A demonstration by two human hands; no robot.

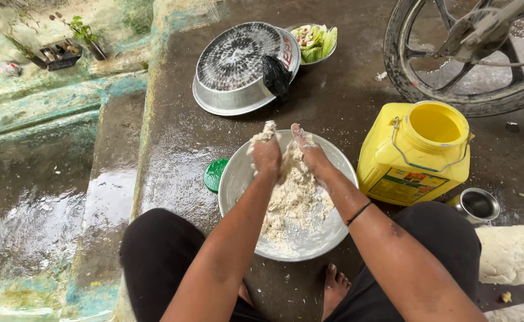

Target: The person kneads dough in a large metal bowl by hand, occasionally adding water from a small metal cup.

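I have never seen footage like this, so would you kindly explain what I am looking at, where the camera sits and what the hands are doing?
There is no machine here: a person squats on a wet concrete floor, and one camera worn on their head looks down at their bare hands. The left hand and right hand, both caked in flour, are pressed into crumbly dough in a wide metal bowl.

Around it lie a green lid, an open yellow plastic jar, a small steel cup and a finished lump of dough. Farther off sit an upturned metal basin, a bowl of leafy vegetables and a wheel.
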